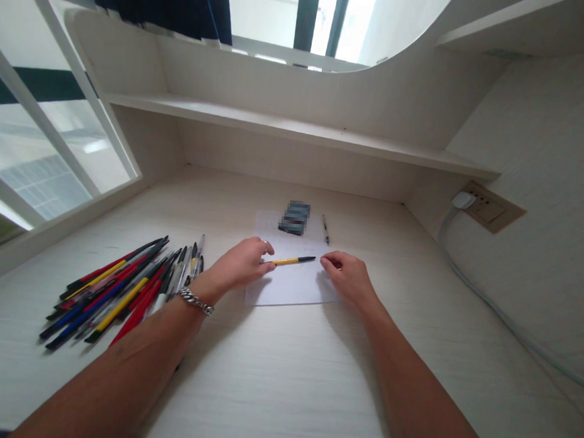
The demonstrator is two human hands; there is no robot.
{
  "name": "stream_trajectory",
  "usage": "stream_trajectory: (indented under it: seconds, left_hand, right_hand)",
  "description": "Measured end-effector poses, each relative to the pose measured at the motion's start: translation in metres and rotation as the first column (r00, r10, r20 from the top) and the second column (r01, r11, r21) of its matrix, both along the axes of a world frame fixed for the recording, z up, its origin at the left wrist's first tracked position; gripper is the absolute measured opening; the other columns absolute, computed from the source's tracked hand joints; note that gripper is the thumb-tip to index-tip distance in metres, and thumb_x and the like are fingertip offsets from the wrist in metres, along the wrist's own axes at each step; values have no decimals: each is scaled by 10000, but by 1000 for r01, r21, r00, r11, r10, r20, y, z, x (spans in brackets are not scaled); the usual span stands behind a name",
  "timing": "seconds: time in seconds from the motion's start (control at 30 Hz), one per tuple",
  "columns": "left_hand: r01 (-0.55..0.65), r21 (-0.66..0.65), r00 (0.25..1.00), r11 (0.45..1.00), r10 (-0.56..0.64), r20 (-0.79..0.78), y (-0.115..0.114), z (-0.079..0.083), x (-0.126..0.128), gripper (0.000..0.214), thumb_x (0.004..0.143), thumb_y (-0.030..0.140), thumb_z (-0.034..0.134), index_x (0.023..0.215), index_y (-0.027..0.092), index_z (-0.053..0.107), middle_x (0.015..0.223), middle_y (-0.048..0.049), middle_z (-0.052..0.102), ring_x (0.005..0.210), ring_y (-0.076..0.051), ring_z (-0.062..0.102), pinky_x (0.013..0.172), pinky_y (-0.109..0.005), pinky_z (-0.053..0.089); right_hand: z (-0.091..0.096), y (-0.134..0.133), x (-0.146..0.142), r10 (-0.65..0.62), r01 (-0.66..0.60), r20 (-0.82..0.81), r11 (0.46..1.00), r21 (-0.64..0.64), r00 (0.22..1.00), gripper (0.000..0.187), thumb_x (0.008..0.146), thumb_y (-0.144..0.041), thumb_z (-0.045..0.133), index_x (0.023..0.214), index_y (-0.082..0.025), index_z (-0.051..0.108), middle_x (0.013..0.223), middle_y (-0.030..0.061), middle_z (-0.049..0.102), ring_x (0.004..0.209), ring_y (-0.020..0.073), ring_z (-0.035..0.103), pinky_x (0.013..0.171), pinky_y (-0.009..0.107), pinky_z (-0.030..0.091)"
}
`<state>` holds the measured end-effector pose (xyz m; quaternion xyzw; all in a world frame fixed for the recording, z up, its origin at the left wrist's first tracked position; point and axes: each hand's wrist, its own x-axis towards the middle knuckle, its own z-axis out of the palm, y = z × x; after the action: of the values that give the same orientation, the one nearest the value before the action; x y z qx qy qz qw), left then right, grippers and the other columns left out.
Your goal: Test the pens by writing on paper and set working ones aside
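My left hand (pixel 245 264) grips the left end of a yellow pen (pixel 291 262) with a black end, between thumb and fingers. The pen lies almost level over a white sheet of paper (pixel 287 292), black end to the right. My right hand (pixel 347 274) is just right of that black end, apart from it, its fingertips pinched together at the sheet's right side. Whatever may be between them is hidden. A thin dark-tipped pen (pixel 326 229) rests beyond the right hand. Near the sheet's far edge sits a small blurred dark item (pixel 295 218).
A pile of many-coloured pens (pixel 112 286) spreads on the white desk (pixel 270 384), left of my left forearm. A shelf (pixel 298 129) runs across the back. On the right wall, a white plug (pixel 463 200) and its cable (pixel 486 299) hang from a socket.
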<state>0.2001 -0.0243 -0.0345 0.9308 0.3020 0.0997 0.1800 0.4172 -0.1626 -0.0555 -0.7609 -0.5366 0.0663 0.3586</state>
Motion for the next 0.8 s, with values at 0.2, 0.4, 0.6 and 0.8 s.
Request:
stream_trajectory:
  seconds: [0.2, 0.4, 0.6, 0.8]
  left_hand:
    - [-34, 72, 998, 997, 30, 57, 3, -26, 1, 271, 813, 348, 576, 957, 162, 709, 937, -115, 638, 896, -252, 587, 813, -359, 451]
    - [-40, 79, 997, 996, 35, 69, 4, -26, 0, 201, 824, 292, 554, 877, 177, 710, 890, -97, 638, 864, -242, 577, 789, -356, 439]
    - [-56, 27, 993, 998, 52, 107, 0, -20, -2, 171, 837, 264, 535, 862, 177, 681, 857, -76, 678, 817, -218, 596, 736, -329, 430]
    - [-70, -86, 970, 994, 88, 225, -4, -11, -6, 138, 853, 285, 544, 870, 198, 650, 865, -52, 706, 795, -203, 621, 728, -314, 448]
  right_hand:
    - [-1, 1, 1, -8, 8, 4, 1000, 12, 1000, 207, 844, -267, 547, 850, -209, 745, 851, 38, 736, 769, 175, 640, 729, 286, 444]
    - [-3, 1, 0, -24, 24, 13, 1000, 3, 1000, 191, 839, -254, 563, 868, -205, 745, 860, 38, 736, 779, 171, 641, 739, 281, 447]
    - [-5, 4, -5, -23, 21, 34, 998, 54, 999, 182, 852, -236, 569, 917, -188, 732, 923, 55, 724, 798, 168, 633, 788, 291, 455]
    - [-4, 8, -15, 100, -103, 82, 994, 32, 992, 241, 908, -305, 537, 1029, -201, 718, 1048, 81, 707, 957, 207, 613, 867, 327, 429]
